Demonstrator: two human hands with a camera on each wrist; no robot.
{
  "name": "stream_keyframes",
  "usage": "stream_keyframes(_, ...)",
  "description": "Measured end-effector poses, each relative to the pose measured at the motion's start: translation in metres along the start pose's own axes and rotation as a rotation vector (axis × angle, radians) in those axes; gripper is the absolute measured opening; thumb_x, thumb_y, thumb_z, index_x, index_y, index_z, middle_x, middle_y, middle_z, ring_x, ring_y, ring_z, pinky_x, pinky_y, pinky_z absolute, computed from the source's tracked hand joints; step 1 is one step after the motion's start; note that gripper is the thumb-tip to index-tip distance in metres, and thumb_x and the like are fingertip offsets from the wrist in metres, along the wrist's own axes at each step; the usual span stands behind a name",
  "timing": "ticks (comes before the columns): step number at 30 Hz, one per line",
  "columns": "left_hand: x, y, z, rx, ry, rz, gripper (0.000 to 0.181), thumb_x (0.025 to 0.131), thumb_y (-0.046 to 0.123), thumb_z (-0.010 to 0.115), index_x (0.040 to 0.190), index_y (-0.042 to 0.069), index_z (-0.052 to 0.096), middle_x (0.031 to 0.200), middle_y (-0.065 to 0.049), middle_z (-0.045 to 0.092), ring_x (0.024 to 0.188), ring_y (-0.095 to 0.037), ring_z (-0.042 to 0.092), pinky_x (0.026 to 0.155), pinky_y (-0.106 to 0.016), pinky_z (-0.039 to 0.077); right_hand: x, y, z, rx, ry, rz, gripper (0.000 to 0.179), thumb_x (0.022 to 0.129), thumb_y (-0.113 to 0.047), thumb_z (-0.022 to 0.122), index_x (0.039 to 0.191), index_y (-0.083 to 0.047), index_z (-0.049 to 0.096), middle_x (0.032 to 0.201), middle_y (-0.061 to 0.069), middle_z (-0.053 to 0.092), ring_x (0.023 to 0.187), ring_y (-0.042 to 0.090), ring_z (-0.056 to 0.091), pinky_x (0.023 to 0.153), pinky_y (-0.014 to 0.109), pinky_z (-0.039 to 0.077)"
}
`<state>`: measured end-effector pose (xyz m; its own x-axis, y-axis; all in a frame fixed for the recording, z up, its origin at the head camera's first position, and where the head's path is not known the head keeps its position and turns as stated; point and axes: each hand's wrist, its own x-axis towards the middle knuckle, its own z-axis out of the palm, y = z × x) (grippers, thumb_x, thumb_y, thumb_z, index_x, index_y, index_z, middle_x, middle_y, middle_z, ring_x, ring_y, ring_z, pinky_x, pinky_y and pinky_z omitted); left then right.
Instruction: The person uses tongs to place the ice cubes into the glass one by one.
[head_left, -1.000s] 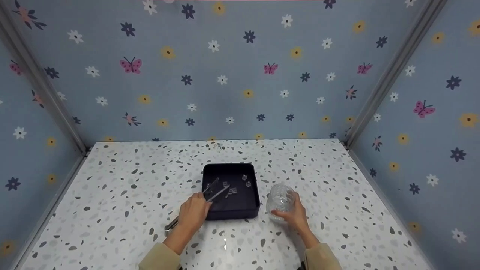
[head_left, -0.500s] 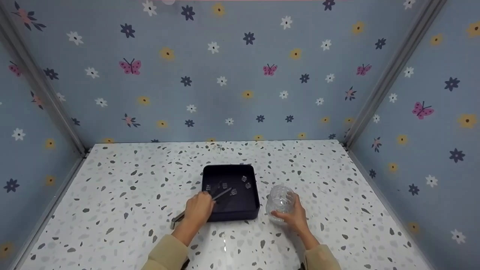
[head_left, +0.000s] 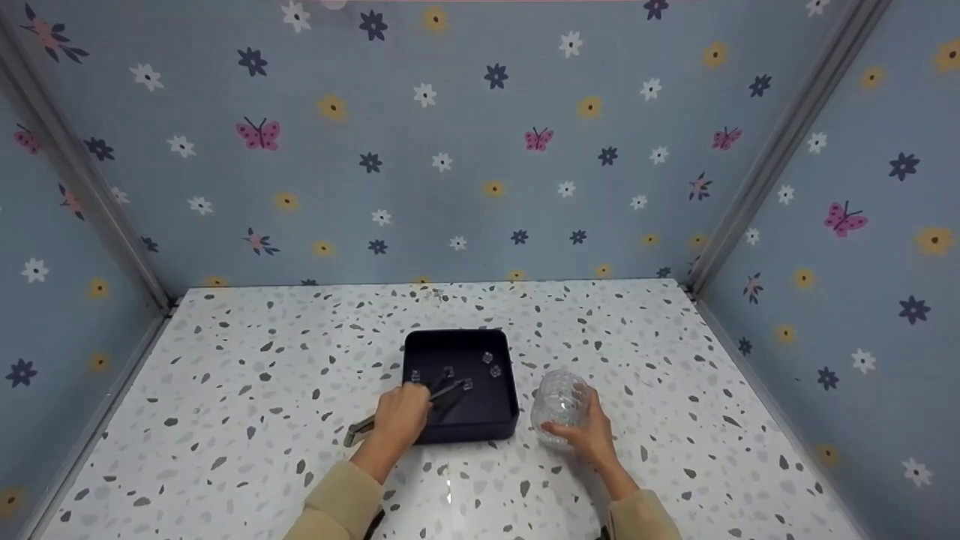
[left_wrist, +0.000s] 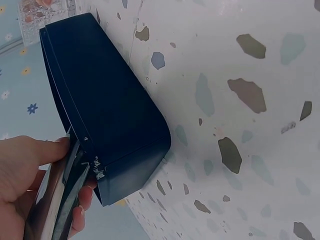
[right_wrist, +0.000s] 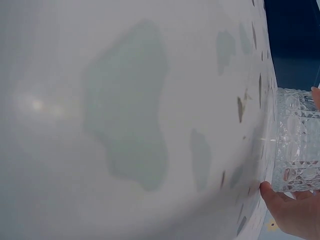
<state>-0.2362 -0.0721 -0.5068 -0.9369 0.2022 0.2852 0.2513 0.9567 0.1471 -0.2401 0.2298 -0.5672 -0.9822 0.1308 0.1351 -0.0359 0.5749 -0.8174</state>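
Observation:
A dark navy square tray (head_left: 469,432) holds several small clear cubes (head_left: 488,358) on its floor. My left hand (head_left: 401,415) grips metal tongs (head_left: 361,429) over the tray's left front side. The tong tips reach a clear cube (head_left: 468,384) near the middle; whether they pinch it I cannot tell. In the left wrist view the thumb and fingers close round the tongs (left_wrist: 52,200) beside the tray wall (left_wrist: 100,85). Right of the tray, my right hand (head_left: 592,431) holds a clear patterned glass (head_left: 556,401), standing on the table, by its side. Its textured wall (right_wrist: 295,142) shows in the right wrist view.
The white speckled table (head_left: 285,360) extends around the tray on all sides. Flowered blue panels (head_left: 450,172) stand behind and at both sides, joined by grey corner posts (head_left: 787,142).
My left hand has moved slightly right and forward, and the tongs have narrowed, their tips now at one cube. My right hand and the glass stay put.

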Motion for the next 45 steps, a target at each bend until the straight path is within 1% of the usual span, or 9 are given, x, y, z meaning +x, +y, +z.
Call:
stream_keyframes(7, 0.0008, -0.0005, 0.0014, 0.014, -0.016, 0.023, 0.015, 0.076, 0.016, 0.067, 0.066, 0.005, 0.063, 0.063, -0.01, 0.058, 0.053, -0.023, 0.056, 0.047, -0.036, 0.044, -0.0001, -0.0006, 0.0, -0.011, -0.008, 0.03, 0.094, 0.054, -0.034, 0.083, 0.129, -0.006, 0.033, 0.126, 0.024, 0.043, 0.112, 0.041, 0.042, 0.09, 0.049, 0.035)
stream_keyframes(9, 0.0009, -0.0004, 0.0017, 0.02, -0.017, 0.032, 0.015, 0.077, 0.014, 0.066, 0.065, 0.005, 0.062, 0.062, -0.009, 0.057, 0.052, -0.022, 0.055, 0.046, -0.035, 0.044, -0.0002, 0.0004, 0.0001, -0.011, -0.006, 0.024, 0.093, 0.055, -0.034, 0.083, 0.128, -0.006, 0.034, 0.126, 0.024, 0.043, 0.112, 0.041, 0.043, 0.089, 0.049, 0.035)
stream_keyframes(14, 0.0011, -0.0004, 0.0026, 0.038, 0.011, 0.063, 0.018, 0.076, 0.011, 0.064, 0.061, 0.005, 0.058, 0.059, -0.009, 0.056, 0.049, -0.02, 0.053, 0.044, -0.034, 0.043, -0.0014, 0.0011, 0.0004, 0.002, 0.0, 0.005, 0.092, 0.055, -0.032, 0.083, 0.128, -0.005, 0.034, 0.125, 0.024, 0.044, 0.112, 0.041, 0.042, 0.089, 0.05, 0.035)
stream_keyframes(20, 0.0013, 0.0, 0.0028, 0.054, 0.035, 0.087, 0.017, 0.073, 0.004, 0.064, 0.059, 0.006, 0.056, 0.058, -0.009, 0.056, 0.048, -0.02, 0.053, 0.043, -0.034, 0.043, -0.0013, 0.0004, -0.0002, 0.012, -0.009, 0.02, 0.093, 0.055, -0.033, 0.083, 0.129, -0.006, 0.033, 0.127, 0.024, 0.042, 0.114, 0.04, 0.041, 0.091, 0.049, 0.034)
stream_keyframes(24, 0.0018, 0.0006, 0.0032, 0.067, 0.041, 0.084, 0.016, 0.07, 0.0, 0.063, 0.057, 0.006, 0.056, 0.058, -0.01, 0.056, 0.048, -0.02, 0.053, 0.043, -0.035, 0.043, -0.0005, -0.0002, -0.0008, 0.001, -0.013, 0.023, 0.093, 0.055, -0.034, 0.082, 0.129, -0.006, 0.033, 0.126, 0.024, 0.043, 0.113, 0.04, 0.041, 0.09, 0.049, 0.034)
stream_keyframes(34, 0.0021, 0.0017, 0.0016, 0.097, 0.005, 0.079, 0.013, 0.07, -0.002, 0.063, 0.06, 0.004, 0.058, 0.059, -0.011, 0.057, 0.048, -0.019, 0.053, 0.044, -0.034, 0.043, -0.0004, 0.0004, -0.0014, -0.005, -0.012, 0.026, 0.093, 0.055, -0.034, 0.082, 0.129, -0.006, 0.033, 0.127, 0.023, 0.043, 0.114, 0.04, 0.041, 0.091, 0.049, 0.033)
stream_keyframes(36, 0.0023, 0.0016, 0.0009, 0.097, 0.013, 0.075, 0.013, 0.07, -0.002, 0.063, 0.06, 0.004, 0.058, 0.059, -0.011, 0.058, 0.048, -0.019, 0.053, 0.044, -0.033, 0.044, -0.0004, 0.0002, -0.0014, 0.008, -0.015, 0.021, 0.093, 0.056, -0.034, 0.082, 0.129, -0.006, 0.033, 0.128, 0.022, 0.042, 0.115, 0.039, 0.04, 0.092, 0.049, 0.032)
stream_keyframes(41, 0.0017, 0.0019, -0.0012, 0.092, 0.043, 0.074, 0.016, 0.07, -0.002, 0.065, 0.058, 0.004, 0.056, 0.057, -0.01, 0.056, 0.047, -0.018, 0.053, 0.043, -0.033, 0.043, -0.0006, 0.0011, -0.0012, 0.023, -0.017, 0.016, 0.094, 0.057, -0.033, 0.082, 0.131, -0.004, 0.031, 0.128, 0.025, 0.04, 0.116, 0.041, 0.038, 0.091, 0.049, 0.033)
stream_keyframes(45, 0.0015, 0.0025, -0.0034, 0.079, 0.035, 0.063, 0.018, 0.071, -0.001, 0.065, 0.056, 0.005, 0.056, 0.056, -0.01, 0.055, 0.045, -0.017, 0.051, 0.042, -0.032, 0.043, -0.0004, 0.0014, -0.0009, 0.02, -0.013, 0.019, 0.093, 0.057, -0.033, 0.082, 0.13, -0.004, 0.032, 0.128, 0.025, 0.041, 0.116, 0.041, 0.039, 0.091, 0.049, 0.034)
